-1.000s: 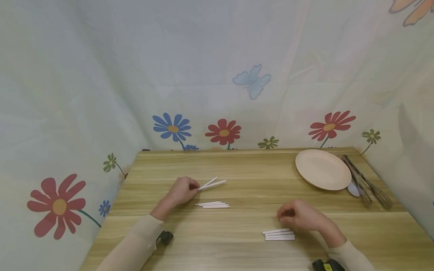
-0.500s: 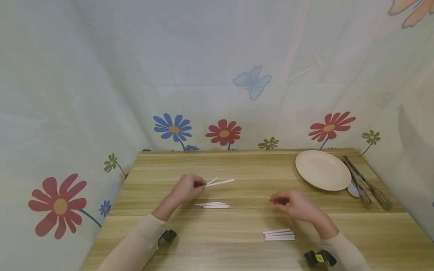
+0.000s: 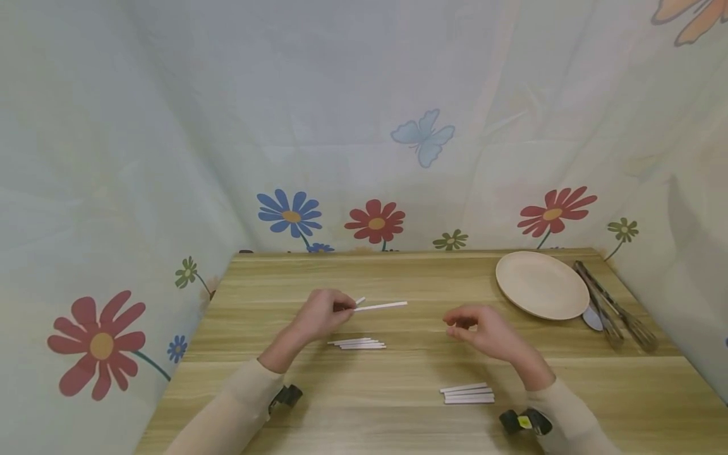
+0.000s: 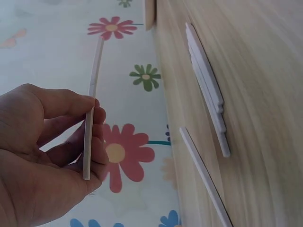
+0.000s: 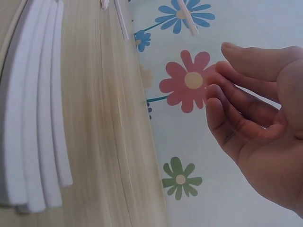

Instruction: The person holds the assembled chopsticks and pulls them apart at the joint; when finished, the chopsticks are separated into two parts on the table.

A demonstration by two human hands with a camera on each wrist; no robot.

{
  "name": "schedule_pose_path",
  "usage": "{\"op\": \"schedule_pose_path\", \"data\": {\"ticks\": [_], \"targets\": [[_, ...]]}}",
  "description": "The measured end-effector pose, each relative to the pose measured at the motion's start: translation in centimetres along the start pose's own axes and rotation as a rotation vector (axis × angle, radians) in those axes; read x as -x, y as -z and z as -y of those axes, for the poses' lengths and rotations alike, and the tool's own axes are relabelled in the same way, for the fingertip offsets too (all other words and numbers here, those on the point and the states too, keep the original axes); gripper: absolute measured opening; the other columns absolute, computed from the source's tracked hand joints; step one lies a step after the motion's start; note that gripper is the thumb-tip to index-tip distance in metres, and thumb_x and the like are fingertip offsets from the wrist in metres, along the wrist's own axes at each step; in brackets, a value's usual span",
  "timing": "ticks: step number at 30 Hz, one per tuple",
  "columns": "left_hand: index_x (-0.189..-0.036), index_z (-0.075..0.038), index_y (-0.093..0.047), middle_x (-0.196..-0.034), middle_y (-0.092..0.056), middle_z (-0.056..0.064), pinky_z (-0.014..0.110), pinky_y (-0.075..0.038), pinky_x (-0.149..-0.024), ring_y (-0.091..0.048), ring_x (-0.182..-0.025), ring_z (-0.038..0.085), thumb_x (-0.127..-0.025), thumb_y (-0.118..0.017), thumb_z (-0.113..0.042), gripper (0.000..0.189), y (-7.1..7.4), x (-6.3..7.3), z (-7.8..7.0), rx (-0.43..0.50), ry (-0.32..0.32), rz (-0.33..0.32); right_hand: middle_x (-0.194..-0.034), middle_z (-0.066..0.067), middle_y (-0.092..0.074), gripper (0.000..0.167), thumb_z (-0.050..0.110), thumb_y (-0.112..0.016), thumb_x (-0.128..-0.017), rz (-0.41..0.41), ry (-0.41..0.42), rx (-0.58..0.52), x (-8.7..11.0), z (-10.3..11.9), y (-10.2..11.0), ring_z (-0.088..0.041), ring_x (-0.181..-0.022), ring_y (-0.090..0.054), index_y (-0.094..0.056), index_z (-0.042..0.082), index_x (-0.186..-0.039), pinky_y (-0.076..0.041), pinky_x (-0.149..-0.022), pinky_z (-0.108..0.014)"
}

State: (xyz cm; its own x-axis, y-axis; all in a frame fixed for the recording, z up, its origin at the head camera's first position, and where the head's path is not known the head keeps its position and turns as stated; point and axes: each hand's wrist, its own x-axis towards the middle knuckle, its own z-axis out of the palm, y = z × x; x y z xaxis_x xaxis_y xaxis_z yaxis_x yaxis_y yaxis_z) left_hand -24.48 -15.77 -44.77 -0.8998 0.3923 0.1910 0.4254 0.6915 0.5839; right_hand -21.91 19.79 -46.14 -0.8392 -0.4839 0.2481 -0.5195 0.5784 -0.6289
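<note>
My left hand (image 3: pixel 325 313) pinches a thin white stick (image 4: pixel 88 142) between thumb and fingers, raised above the table and pointing right. A second white stick (image 4: pixel 203 172) lies loose on the wood behind it, partly covered by the hand in the head view. Nearer me is a small pile of similar sticks (image 3: pixel 358 344), their ends staggered. My right hand (image 3: pixel 483 330) hovers right of the held stick's far end, fingers bent loosely, nothing in them. Below that hand lies another pile of white sticks (image 5: pixel 35 104), side by side.
A round beige plate (image 3: pixel 542 284) sits at the table's back right. Beside it lie a spoon (image 3: pixel 593 318) and other metal utensils (image 3: pixel 617 306), one a whisk or fork shape. A flower-printed curtain (image 3: pixel 364 126) hangs behind and around the wooden table (image 3: pixel 273 278).
My left hand has moved right with the stick, away from the loose one, which stays on the table. My right hand has come up and left, away from the right pile.
</note>
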Motion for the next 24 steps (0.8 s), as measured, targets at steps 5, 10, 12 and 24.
{"op": "schedule_pose_path", "data": {"ticks": [5, 10, 12, 24], "targets": [[-0.092, -0.008, -0.077, -0.087, -0.071, 0.000, 0.019, -0.051, -0.066, -0.061, -0.075, 0.008, -0.086, -0.072, -0.008, 0.008, 0.0, 0.1, -1.2, 0.006, -0.030, 0.002, -0.095, -0.004, -0.073, 0.018, 0.016, -0.075, -0.085, -0.053, 0.000, -0.002, -0.8, 0.6, -0.3, -0.002, -0.078, -0.061, -0.074, 0.013, -0.103, -0.055, -0.074, -0.034], [-0.091, -0.008, -0.077, -0.088, -0.071, 0.002, 0.017, -0.052, -0.068, -0.064, -0.077, 0.009, -0.085, -0.072, -0.005, 0.008, 0.1, 0.4, -2.4, 0.041, -0.078, 0.003, -0.096, -0.006, -0.072, 0.019, 0.015, -0.074, -0.086, -0.065, 0.029, -0.014, -1.2, 1.1, -0.5, -0.004, -0.078, -0.061, -0.073, 0.012, -0.105, -0.055, -0.074, -0.032], [-0.091, -0.008, -0.077, -0.089, -0.071, 0.003, 0.017, -0.053, -0.068, -0.064, -0.078, 0.009, -0.085, -0.072, -0.005, 0.008, 0.1, 0.5, -2.8, 0.054, -0.095, 0.007, -0.096, -0.006, -0.072, 0.019, 0.016, -0.074, -0.086, -0.065, 0.033, -0.018, -1.3, 1.2, -0.6, -0.004, -0.078, -0.061, -0.073, 0.013, -0.105, -0.055, -0.074, -0.031], [-0.094, -0.010, -0.077, -0.085, -0.067, -0.004, 0.018, -0.051, -0.066, -0.058, -0.075, 0.004, -0.088, -0.071, -0.010, 0.009, -0.4, 1.3, -5.0, 0.005, -0.145, 0.033, -0.085, 0.012, -0.066, 0.011, 0.019, -0.076, -0.085, -0.114, 0.102, -0.050, -1.5, 2.4, -1.3, -0.002, -0.074, -0.057, -0.074, 0.020, -0.095, -0.052, -0.067, -0.029]]}}
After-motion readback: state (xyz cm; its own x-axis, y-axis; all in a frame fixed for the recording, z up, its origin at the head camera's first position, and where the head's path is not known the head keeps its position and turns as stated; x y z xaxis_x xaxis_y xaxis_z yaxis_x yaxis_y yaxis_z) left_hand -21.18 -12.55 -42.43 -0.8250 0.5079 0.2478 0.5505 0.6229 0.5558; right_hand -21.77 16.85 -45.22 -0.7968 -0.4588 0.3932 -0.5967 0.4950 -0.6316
